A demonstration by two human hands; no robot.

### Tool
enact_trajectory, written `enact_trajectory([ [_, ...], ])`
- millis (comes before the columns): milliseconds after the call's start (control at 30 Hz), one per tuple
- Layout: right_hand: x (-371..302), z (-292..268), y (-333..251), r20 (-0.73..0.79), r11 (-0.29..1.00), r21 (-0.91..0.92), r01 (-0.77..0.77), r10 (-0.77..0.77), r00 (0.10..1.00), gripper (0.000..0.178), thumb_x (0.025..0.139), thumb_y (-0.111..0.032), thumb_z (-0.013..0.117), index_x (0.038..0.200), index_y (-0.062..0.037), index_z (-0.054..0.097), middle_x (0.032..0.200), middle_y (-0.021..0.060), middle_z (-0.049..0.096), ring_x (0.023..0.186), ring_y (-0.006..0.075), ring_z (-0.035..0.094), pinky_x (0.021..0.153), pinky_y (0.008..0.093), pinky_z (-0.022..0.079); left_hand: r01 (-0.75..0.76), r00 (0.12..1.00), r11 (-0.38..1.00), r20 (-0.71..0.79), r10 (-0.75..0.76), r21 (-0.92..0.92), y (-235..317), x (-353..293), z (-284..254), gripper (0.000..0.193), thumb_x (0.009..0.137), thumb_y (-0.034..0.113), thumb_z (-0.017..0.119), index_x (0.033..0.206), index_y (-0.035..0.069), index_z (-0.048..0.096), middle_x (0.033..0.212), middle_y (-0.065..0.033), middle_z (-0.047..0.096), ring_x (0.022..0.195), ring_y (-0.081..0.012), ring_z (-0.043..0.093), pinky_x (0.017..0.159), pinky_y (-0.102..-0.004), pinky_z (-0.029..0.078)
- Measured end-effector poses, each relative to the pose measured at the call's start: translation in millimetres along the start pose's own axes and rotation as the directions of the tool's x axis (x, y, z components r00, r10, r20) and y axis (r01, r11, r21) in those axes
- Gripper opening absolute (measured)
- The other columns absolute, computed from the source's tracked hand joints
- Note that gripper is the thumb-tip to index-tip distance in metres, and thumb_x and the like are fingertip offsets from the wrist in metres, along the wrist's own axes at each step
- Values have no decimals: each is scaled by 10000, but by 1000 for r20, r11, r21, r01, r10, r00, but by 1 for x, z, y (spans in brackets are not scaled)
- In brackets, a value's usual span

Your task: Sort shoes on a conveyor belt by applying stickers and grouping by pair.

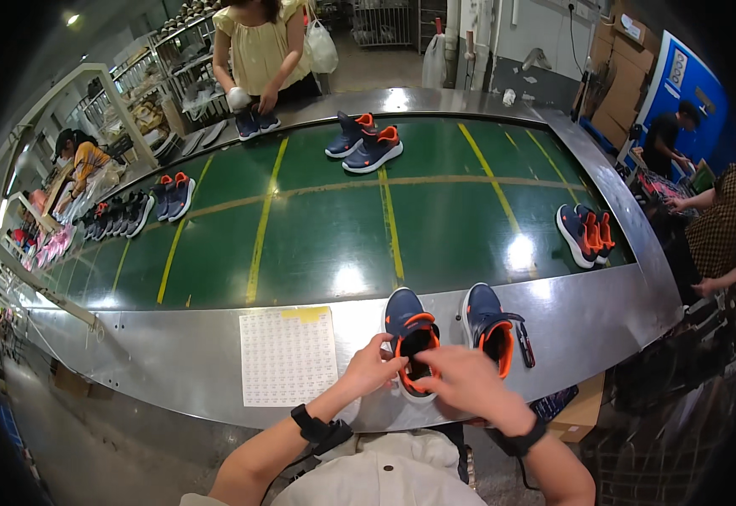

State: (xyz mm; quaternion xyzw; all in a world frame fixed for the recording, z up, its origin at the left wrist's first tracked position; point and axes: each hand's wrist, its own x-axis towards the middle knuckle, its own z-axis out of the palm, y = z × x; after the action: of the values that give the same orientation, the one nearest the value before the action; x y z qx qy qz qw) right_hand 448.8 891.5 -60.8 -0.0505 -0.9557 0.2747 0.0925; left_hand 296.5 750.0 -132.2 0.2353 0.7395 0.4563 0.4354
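Observation:
A navy sneaker [398,310] with orange lining and white sole stands upright on the metal ledge in front of me, toe pointing away. My left hand [373,368] grips the left side of its collar, thumb at the opening. Over the right side of the same opening is my right hand [469,384], slightly blurred; its fingertips reach into the shoe and are partly hidden. The matching sneaker [483,305] stands just to the right, touched by neither hand. A dark slim tool [525,344] lies against its right side. Left of my hands, a sheet of small printed labels [288,358] lies flat.
Beyond the ledge runs a green conveyor belt [317,228] with yellow lines. It carries sneakers at the far middle [374,152], right [585,236] and left [174,196]. Across it, a person in a yellow top [262,51] handles shoes. Other people work at left and right.

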Motion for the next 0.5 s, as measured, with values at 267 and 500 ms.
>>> enact_trajectory([
  [267,-57,-25,50,339,910,-404,-92,243,909,606,706,-572,658,1189,-222,551,786,102,622,763,276,625,711,390,405,116,966,974,251,-64,-196,31,30,54,558,836,341,652,1259,49,436,947,-138,629,757,-163,635,596,-282,528],
  [500,30,-44,114,73,830,302,-470,471,879,427,724,-471,734,889,-88,646,714,59,641,673,167,625,612,310,486,-202,787,405,-98,609,892,-7,127,-54,497,874,346,540,1212,-11,472,1274,-227,470,1210,-371,418,982,-465,352],
])
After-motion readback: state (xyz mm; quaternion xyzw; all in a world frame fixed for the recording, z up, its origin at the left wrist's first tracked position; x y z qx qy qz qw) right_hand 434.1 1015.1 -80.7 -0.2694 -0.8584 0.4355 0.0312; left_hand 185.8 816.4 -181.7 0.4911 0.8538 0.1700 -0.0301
